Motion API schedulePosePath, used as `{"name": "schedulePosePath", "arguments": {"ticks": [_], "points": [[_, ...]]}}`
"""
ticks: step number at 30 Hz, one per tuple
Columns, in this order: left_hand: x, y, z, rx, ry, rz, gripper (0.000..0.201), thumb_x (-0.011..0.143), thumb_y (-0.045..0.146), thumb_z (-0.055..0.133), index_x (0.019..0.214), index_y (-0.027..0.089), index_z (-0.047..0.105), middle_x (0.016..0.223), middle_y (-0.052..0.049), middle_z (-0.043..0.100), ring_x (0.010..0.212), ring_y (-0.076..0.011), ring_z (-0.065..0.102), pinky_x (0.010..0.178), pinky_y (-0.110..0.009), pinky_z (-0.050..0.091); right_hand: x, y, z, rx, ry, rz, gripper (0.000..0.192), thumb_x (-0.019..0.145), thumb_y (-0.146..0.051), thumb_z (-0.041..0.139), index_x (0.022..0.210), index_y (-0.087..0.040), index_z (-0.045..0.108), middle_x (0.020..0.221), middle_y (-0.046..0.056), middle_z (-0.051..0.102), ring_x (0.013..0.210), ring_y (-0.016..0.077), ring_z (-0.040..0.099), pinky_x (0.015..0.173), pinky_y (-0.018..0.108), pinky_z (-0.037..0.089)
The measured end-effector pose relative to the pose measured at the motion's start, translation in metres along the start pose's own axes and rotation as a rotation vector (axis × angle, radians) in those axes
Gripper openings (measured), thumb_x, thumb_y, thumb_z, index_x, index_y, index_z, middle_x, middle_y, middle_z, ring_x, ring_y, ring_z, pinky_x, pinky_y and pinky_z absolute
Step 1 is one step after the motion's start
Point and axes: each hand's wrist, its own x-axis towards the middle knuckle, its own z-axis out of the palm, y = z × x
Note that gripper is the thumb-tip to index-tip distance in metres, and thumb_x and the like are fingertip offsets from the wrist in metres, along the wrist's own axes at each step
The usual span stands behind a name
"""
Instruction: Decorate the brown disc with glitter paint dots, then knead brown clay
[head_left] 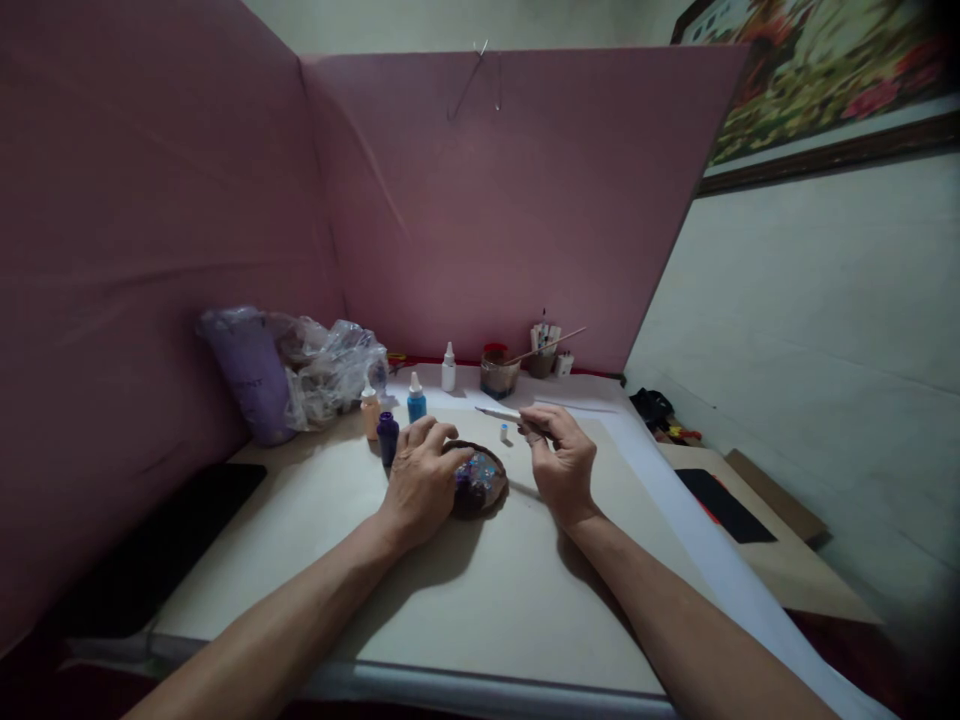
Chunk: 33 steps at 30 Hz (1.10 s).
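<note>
A round, dark brown piece with a raised rim, perhaps a shallow dish, sits on the table's pale sheet. Blue, purple and light dabs cover part of its face. My left hand grips its left side, thumb over the edge and fingers curled along the far rim. My right hand is closed around a slim paintbrush, whose tip points left above the sheet, beyond the piece. A small white and blue cap stands between the hands. Just left of my left hand is an uncapped purple paint bottle.
Behind stand blue, peach and white bottles. A brush lies across a water tub beside a brush cup. Plastic-wrapped items and a purple tumbler occupy the left. Pink partitions enclose the table.
</note>
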Motion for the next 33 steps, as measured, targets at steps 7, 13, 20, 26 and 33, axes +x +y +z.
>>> {"name": "schedulePosePath", "arguments": {"ticks": [7, 13, 20, 26, 33], "points": [[0.0, -0.002, 0.0, 0.056, 0.056, -0.098, 0.046, 0.074, 0.003, 0.049, 0.114, 0.019, 0.066, 0.11, -0.01, 0.061, 0.112, -0.0288, 0.043, 0.097, -0.045, 0.036, -0.003, 0.003, 0.005, 0.127, -0.022, 0.154, 0.015, 0.086, -0.023, 0.059, 0.097, -0.016, 0.068, 0.084, 0.005, 0.067, 0.069, 0.0166, 0.067, 0.067, 0.033, 0.057], [0.002, -0.002, -0.001, 0.077, 0.079, -0.13, 0.049, 0.076, 0.004, 0.046, 0.121, 0.016, 0.061, 0.111, -0.011, 0.062, 0.114, -0.0296, 0.043, 0.096, -0.045, 0.037, -0.001, -0.004, 0.007, 0.283, -0.027, 0.368, 0.026, 0.083, -0.037, 0.064, 0.094, -0.014, 0.067, 0.063, 0.002, 0.066, 0.057, 0.0165, 0.066, 0.055, 0.03, 0.058], [0.003, -0.001, 0.0, 0.086, 0.074, -0.153, 0.055, 0.075, 0.004, 0.045, 0.127, 0.017, 0.058, 0.112, -0.011, 0.06, 0.114, -0.0297, 0.042, 0.097, -0.045, 0.037, 0.001, -0.007, 0.005, 0.324, -0.027, 0.422, 0.029, 0.081, -0.042, 0.065, 0.085, -0.013, 0.066, 0.059, 0.002, 0.065, 0.052, 0.0145, 0.063, 0.052, 0.028, 0.056], [0.002, -0.001, 0.001, 0.111, 0.063, -0.163, 0.057, 0.076, 0.004, 0.045, 0.131, 0.017, 0.055, 0.116, -0.011, 0.058, 0.115, -0.0292, 0.041, 0.099, -0.044, 0.036, -0.003, -0.002, 0.007, 0.304, -0.063, 0.358, 0.022, 0.081, -0.035, 0.065, 0.089, -0.014, 0.067, 0.063, 0.003, 0.066, 0.058, 0.015, 0.064, 0.058, 0.029, 0.056], [0.002, -0.002, 0.003, 0.109, 0.048, -0.162, 0.057, 0.077, 0.005, 0.046, 0.131, 0.02, 0.055, 0.116, -0.011, 0.057, 0.116, -0.0302, 0.039, 0.099, -0.045, 0.035, -0.003, -0.002, 0.005, 0.257, -0.091, 0.312, 0.018, 0.082, -0.031, 0.063, 0.089, -0.014, 0.067, 0.066, 0.003, 0.067, 0.059, 0.0154, 0.064, 0.06, 0.03, 0.056]]}}
